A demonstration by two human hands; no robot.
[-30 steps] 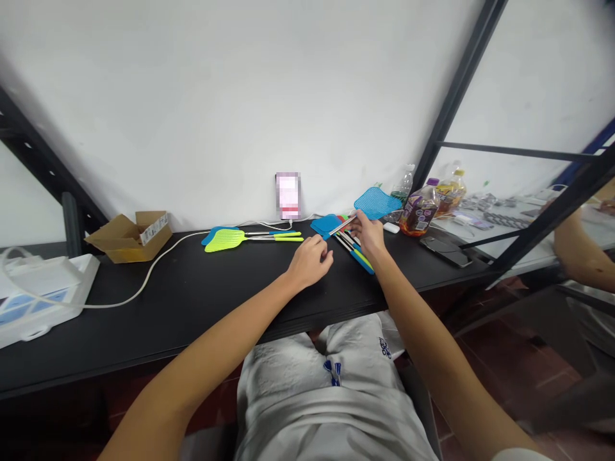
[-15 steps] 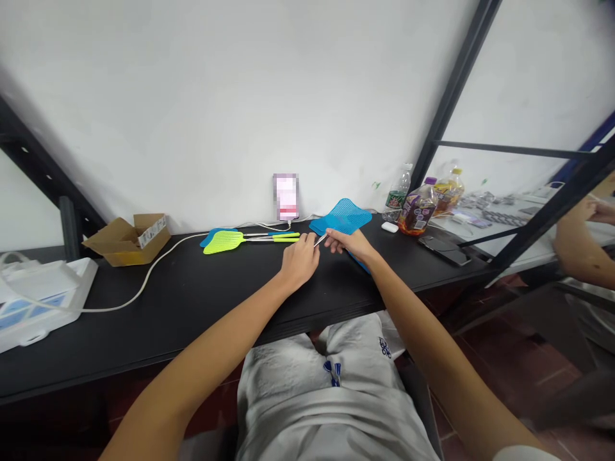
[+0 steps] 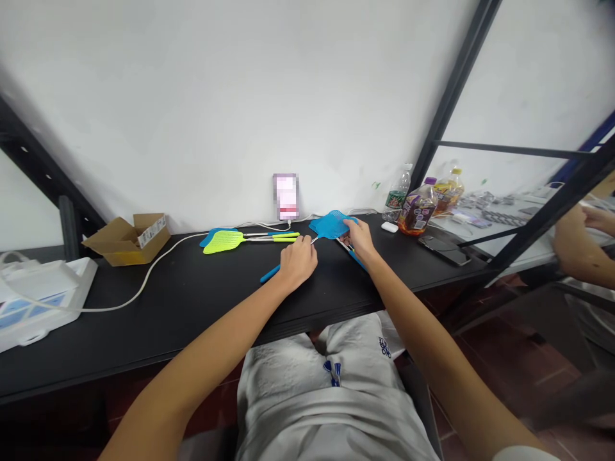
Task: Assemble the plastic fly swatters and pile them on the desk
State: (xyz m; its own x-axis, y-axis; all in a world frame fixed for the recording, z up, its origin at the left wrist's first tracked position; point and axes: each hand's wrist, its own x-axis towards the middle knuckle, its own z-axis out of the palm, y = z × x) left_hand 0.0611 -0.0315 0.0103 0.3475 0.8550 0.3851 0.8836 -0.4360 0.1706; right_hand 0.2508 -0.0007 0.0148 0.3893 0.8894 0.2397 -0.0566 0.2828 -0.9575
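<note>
A blue fly swatter [image 3: 331,225] lies slantwise between my hands, low over the black table. My left hand [image 3: 298,261] is closed round its thin metal rod, and the blue handle [image 3: 270,274] comes out on the near left side. My right hand [image 3: 361,241] pinches the far right edge of the blue mesh head. Under that hand rests another blue swatter, whose handle [image 3: 357,258] points toward the table's front edge; its head is mostly covered. Left of my left hand, a lime-green swatter [image 3: 223,242] lies partly over a blue swatter [image 3: 206,238], handles pointing right.
A lit phone [image 3: 287,197] leans on the wall, its cable running left. An open cardboard box [image 3: 129,243] and a white device [image 3: 48,304] stand left. Bottles [image 3: 418,208], a white case [image 3: 389,227] and a dark phone [image 3: 444,250] are right. Another person's arm shows far right.
My right hand has moved from the rod to the right edge of the mesh head. The swatter has swung lower and nearer, and its handle now shows left of my left hand.
</note>
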